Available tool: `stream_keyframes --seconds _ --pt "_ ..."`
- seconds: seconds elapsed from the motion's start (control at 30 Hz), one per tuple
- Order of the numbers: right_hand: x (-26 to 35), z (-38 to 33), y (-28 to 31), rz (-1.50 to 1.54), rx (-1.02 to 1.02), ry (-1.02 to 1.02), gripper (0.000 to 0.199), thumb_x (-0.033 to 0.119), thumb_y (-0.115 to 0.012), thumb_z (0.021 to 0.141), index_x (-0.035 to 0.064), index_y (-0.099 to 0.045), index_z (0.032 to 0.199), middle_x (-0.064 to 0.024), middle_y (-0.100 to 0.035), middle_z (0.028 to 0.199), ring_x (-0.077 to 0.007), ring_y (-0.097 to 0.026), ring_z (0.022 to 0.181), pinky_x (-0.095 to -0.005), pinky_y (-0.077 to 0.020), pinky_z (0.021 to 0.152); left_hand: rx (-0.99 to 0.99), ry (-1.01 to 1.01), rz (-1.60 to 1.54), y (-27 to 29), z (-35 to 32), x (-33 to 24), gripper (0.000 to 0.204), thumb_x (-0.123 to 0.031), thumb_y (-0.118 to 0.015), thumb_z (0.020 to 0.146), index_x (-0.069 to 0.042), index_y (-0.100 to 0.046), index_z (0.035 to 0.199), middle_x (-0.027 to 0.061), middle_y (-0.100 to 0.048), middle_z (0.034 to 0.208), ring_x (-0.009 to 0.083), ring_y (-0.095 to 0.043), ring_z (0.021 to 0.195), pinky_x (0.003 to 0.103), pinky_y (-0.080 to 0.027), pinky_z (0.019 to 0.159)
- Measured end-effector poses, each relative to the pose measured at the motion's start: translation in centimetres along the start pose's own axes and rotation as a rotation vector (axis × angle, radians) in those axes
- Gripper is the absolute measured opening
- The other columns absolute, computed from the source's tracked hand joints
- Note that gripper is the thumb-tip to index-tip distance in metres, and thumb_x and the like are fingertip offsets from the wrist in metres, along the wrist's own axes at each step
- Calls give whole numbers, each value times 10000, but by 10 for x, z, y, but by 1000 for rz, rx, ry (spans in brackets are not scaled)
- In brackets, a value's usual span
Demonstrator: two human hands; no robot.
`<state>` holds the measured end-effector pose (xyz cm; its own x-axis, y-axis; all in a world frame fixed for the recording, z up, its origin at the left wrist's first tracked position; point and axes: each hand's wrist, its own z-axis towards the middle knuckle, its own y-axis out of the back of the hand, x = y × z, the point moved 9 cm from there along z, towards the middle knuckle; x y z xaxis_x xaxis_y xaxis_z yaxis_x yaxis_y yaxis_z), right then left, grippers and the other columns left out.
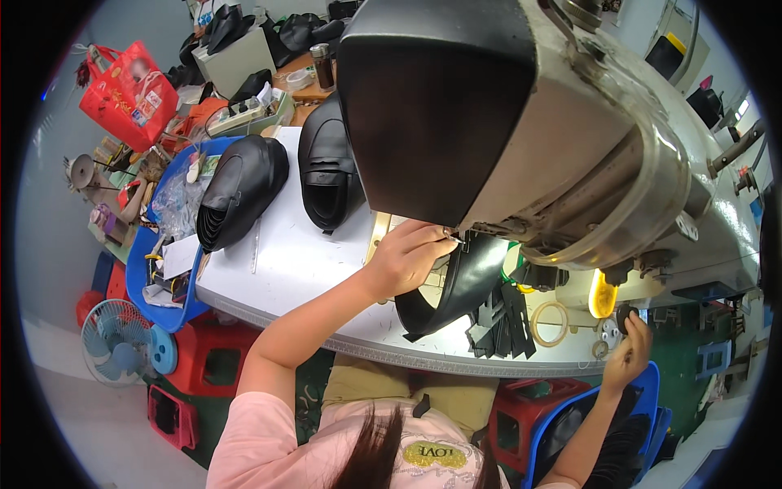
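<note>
A sewing machine (pixel 586 163) with a dark head cover fills the upper middle. Below its head lies a black leather shoe upper (pixel 472 285), curved and partly hidden by the machine. My left hand (pixel 411 257) is beside the upper's left edge, with thumb and fingers pinched together by a small shiny metal tip; what they hold is too small to make out. Off to the right, my right hand (pixel 629 354) grips a dark round knob (pixel 625 318) near the machine's right side.
Two stacks of black shoe uppers (pixel 244 183) stand on the white table (pixel 285 277). Black strips (pixel 509 326) and a tape ring (pixel 550 323) lie near its front edge. Blue bins (pixel 213 147), red stools (pixel 216 359) and a fan (pixel 118 342) surround it.
</note>
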<state>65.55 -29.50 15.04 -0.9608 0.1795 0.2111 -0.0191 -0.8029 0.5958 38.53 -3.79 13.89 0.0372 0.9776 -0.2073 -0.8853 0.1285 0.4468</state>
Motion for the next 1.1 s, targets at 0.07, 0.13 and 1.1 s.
stream_keyframes --seconds 0.07,0.13,1.1 --pt "-31 1 16 61 -60 -43 172 -76 -474 807 -33 -614 899 -122 -631 975 -244 -596 895 -352 -470 802 -5 -7 -8 1 1 -1 173 42 -666 667 10 -643 835 91 -596 825 259 -598 789 333 -506 653" --pt "-88 11 56 84 -318 -200 128 3 -493 864 -17 -612 905 -101 -636 954 -199 -596 860 -329 -472 775 -6 -23 0 2 4 -4 176 43 -666 669 11 -642 841 93 -596 826 257 -599 792 330 -510 655" --pt "-357 14 128 194 -526 -366 360 278 -516 925 -16 -548 1130 -50 -589 873 -96 -451 652 -234 -377 569 -55 62 -153 2 -3 6 249 127 -585 679 -1 -647 884 128 -583 869 272 -593 811 330 -508 644"
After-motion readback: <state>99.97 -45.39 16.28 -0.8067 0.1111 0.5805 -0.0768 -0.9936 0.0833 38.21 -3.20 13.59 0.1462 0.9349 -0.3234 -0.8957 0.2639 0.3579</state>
